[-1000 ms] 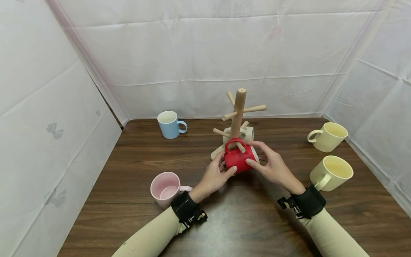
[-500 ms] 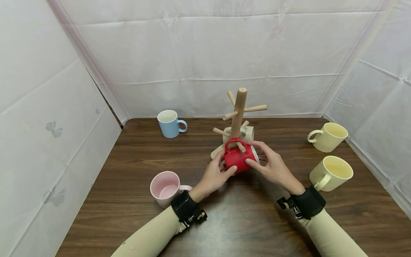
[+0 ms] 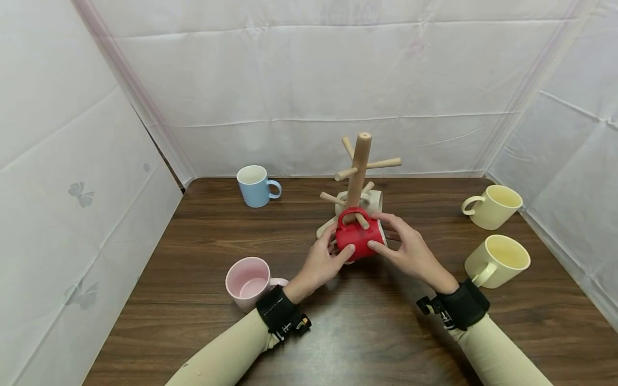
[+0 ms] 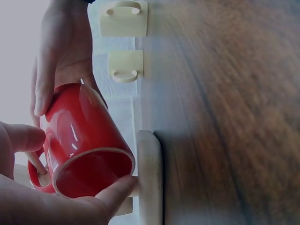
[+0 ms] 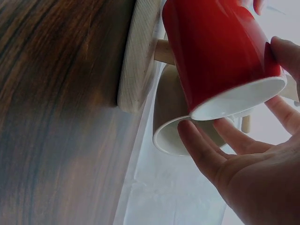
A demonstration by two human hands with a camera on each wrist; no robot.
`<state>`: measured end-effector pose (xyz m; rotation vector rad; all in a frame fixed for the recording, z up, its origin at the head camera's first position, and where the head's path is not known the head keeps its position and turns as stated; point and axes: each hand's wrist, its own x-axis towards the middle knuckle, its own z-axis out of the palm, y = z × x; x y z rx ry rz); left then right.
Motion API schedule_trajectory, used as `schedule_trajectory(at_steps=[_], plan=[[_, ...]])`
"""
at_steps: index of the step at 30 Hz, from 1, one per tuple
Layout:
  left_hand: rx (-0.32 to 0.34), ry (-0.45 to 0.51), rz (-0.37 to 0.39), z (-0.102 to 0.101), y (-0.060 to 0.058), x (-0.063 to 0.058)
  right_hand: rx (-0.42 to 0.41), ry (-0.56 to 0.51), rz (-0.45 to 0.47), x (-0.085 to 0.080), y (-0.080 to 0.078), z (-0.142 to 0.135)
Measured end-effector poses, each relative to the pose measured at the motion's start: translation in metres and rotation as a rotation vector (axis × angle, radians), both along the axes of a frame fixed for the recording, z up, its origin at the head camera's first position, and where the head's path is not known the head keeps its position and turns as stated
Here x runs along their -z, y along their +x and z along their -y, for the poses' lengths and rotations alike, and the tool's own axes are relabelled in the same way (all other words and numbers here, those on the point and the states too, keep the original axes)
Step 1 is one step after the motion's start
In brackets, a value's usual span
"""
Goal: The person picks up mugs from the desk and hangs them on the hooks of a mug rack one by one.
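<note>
A red mug [image 3: 359, 240] lies on its side at the mug tree, its handle looped over a lower front peg [image 3: 362, 221]. My left hand [image 3: 322, 265] grips the open-mouth end, thumb in front and fingers partly hidden behind. At the white base end, my right hand [image 3: 410, 249] holds the mug between thumb and fingers. The left wrist view shows the red inside of the mug [image 4: 93, 173] facing my left fingers. Behind the red mug, a cream mug [image 5: 171, 108] hangs on the wooden mug tree [image 3: 358, 171], largely covered in the head view.
A pink mug [image 3: 248, 281] stands just left of my left wrist. The blue mug [image 3: 254, 187] is at the back left of the wooden table [image 3: 207, 236]. Two yellow mugs [image 3: 494, 206] stand at the right. White sheeting [image 3: 309, 80] encloses the table behind and at the sides.
The red mug, with both hands on it, has shifted very slightly to the left along the peg. Everything else stays in place.
</note>
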<state>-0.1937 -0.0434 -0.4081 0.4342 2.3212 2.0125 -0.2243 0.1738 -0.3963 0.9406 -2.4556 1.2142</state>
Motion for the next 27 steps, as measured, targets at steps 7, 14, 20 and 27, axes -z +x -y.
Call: schedule_trajectory(at_steps=[7, 14, 20, 27], plan=[[-0.084, -0.063, -0.04, 0.0, -0.011, 0.018, 0.017, 0.057, -0.061, 0.01, -0.008, -0.005], [-0.154, -0.089, -0.067, 0.002, -0.013, 0.008, 0.041, 0.091, -0.15, 0.003, -0.004, -0.002], [-0.222, -0.006, -0.06, 0.004, -0.017, -0.005, 0.055, 0.089, -0.202, -0.006, 0.001, 0.002], [-0.311, 0.189, -0.085, 0.005, -0.028, -0.024, 0.052, 0.06, -0.27, -0.012, 0.0, 0.011]])
